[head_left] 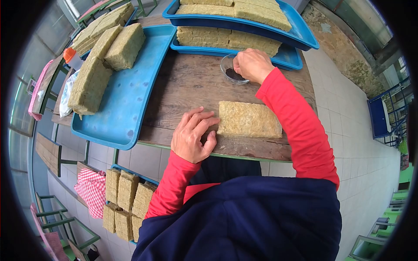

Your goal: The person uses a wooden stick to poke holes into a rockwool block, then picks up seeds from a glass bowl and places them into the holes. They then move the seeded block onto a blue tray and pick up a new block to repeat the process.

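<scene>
A flat, pale yellow fibrous slab (249, 120) lies on the wooden table near its front edge. My left hand (194, 134) rests on the wood at the slab's left end, fingers apart and holding nothing. Beyond the slab stands a small clear glass bowl (224, 65) with dark, fine grains (235, 75) in it. My right hand (253, 64) is at the bowl's right side, its fingers pressed together and dipping in over the rim. Whatever is between those fingertips is hidden.
Blue trays (129, 98) with thick fibrous blocks (126, 47) stand at the left and stacked at the back (174, 45). An orange-capped bottle (69, 55) is at far left. Below the table, more blocks (127, 191) sit beside a red checked cloth (91, 191).
</scene>
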The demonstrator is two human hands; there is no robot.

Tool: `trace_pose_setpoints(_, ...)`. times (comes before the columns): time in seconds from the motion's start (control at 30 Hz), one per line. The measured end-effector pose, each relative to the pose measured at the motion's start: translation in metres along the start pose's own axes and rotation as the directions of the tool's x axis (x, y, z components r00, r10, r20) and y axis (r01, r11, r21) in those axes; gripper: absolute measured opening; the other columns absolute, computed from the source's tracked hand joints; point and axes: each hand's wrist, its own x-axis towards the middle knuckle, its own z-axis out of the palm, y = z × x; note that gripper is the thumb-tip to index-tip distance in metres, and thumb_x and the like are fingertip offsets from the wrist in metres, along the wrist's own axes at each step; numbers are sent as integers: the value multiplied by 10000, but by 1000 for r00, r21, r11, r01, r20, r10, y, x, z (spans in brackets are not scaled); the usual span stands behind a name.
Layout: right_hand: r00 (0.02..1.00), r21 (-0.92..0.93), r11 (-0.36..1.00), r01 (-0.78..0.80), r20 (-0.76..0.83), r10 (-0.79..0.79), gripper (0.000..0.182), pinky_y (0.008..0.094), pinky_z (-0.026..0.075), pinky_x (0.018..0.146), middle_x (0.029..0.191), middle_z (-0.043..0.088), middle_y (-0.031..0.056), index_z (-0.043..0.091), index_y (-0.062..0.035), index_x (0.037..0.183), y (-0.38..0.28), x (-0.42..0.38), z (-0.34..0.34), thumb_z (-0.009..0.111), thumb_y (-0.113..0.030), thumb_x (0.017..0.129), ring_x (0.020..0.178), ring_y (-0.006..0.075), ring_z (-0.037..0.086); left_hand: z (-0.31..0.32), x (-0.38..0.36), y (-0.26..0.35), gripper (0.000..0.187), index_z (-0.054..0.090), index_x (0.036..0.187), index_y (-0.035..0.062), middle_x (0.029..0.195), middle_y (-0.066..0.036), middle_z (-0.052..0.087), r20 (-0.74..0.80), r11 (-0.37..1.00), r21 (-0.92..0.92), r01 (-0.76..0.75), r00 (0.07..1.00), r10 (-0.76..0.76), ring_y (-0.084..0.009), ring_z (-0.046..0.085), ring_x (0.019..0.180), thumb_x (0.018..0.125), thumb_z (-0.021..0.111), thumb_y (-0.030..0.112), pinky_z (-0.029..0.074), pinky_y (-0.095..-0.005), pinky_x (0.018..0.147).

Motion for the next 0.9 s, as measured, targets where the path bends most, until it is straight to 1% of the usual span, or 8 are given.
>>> trace_pose_setpoints(0.07,990,54,996,71,-122,-64,104,435,535,718,881,689,166,703,-50,825,4,-9,0,612,-48,776,859,350,672,1,0,-1,313,696,951,66,1049,-92,670,-4,1000,-2,-7,1000,7,-338,574,1100,651,609,47,481,-411,920)
trace_pose_setpoints(0.1,991,54,996,66,-120,-60,104,435,535,718,881,689,166,703,-50,825,6,-17,0,612,-48,776,859,350,672,1,0,-2,313,695,953,66,1050,-93,669,-10,1000,-3,-12,1000,11,-340,574,1100,653,609,50,480,-414,921)
trace_pose_setpoints(0.17,922,119,977,179,-368,-124,75,429,496,661,787,631,127,675,-48,817,7,-39,-5,650,-119,811,762,335,636,1,0,-2,311,694,953,65,1052,-92,670,-9,1000,-2,-13,1000,13,-342,574,1098,655,606,51,478,-415,923)
trace_pose_setpoints(0.27,882,220,943,250,-453,-128,68,399,481,629,776,591,117,662,-28,830,6,-84,-18,649,-94,819,713,317,617,0,-1,-2,296,693,960,82,1059,-76,666,0,1000,19,-17,1000,17,-330,572,1102,674,617,67,483,-408,919)
trace_pose_setpoints(0.5,927,408,885,226,-368,-66,33,344,453,575,761,582,94,662,-21,816,14,-166,7,678,-36,792,641,254,586,3,-1,0,304,697,950,70,1056,-90,672,6,998,53,-18,1000,18,-341,575,1107,664,596,46,472,-416,927)
trace_pose_setpoints(0.57,925,420,878,230,-373,-64,34,336,449,564,761,579,84,665,-30,822,14,-174,17,686,-39,797,630,244,579,3,-1,0,305,698,950,73,1057,-87,672,4,998,68,-17,1000,17,-339,574,1110,664,596,44,472,-416,927)
trace_pose_setpoints(0.63,928,431,875,219,-368,-51,53,372,485,575,785,569,72,660,-53,816,13,-176,24,670,-104,828,648,272,601,3,-1,1,309,699,947,73,1053,-84,675,5,997,71,-13,1000,13,-338,575,1111,659,594,38,472,-414,928)
trace_pose_setpoints(0.9,916,402,884,237,-396,-65,49,373,494,573,799,558,65,655,-64,849,11,-174,35,655,-113,848,657,268,604,3,-1,0,307,700,942,72,1047,-85,679,3,996,86,-12,1000,12,-338,580,1106,658,584,64,475,-415,926)
